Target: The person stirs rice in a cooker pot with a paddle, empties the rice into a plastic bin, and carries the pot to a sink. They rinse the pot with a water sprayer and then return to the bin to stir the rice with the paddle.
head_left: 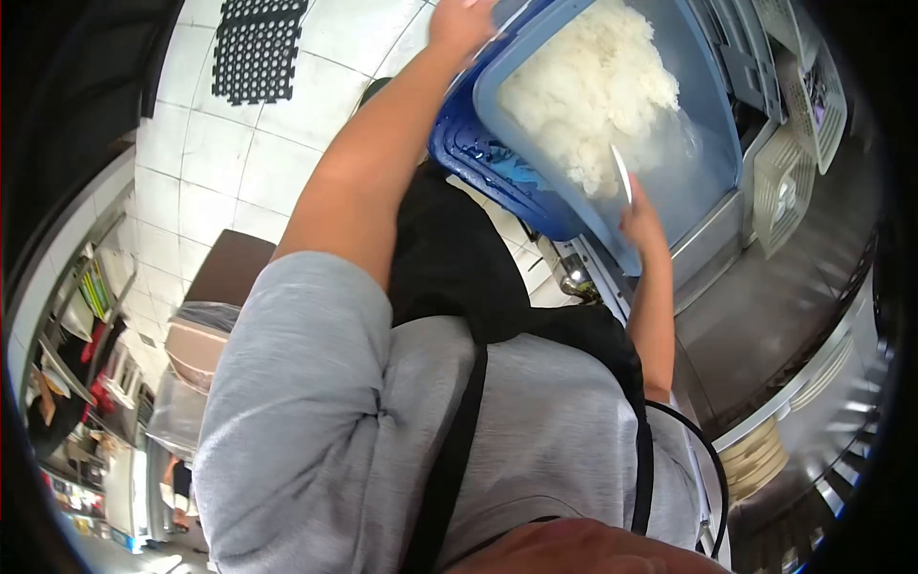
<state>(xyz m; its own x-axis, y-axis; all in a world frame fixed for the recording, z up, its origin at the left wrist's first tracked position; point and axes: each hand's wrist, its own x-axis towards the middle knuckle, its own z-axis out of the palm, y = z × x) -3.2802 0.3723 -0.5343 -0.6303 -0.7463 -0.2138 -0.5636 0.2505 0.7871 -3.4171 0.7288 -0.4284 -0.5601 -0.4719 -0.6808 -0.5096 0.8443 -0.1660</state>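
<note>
A clear plastic tub (708, 153) with a blue rim holds a large mound of cooked white rice (588, 86). It is tilted up in front of me. My left hand (461, 21) grips the tub's upper left edge, next to a dark blue lid or tray (478, 153) stacked under it. Lower down, my right hand (643, 220) holds a white paddle (622, 172) whose blade reaches into the rice. My grey shirt and black apron straps fill the lower view.
A steel counter (765, 316) runs along the right, with white plastic baskets (798, 163) above it. A black rubber mat (253, 48) lies on the white tiled floor at top left. A brown stool (229, 268) and wrapped bundle (191, 354) stand at left.
</note>
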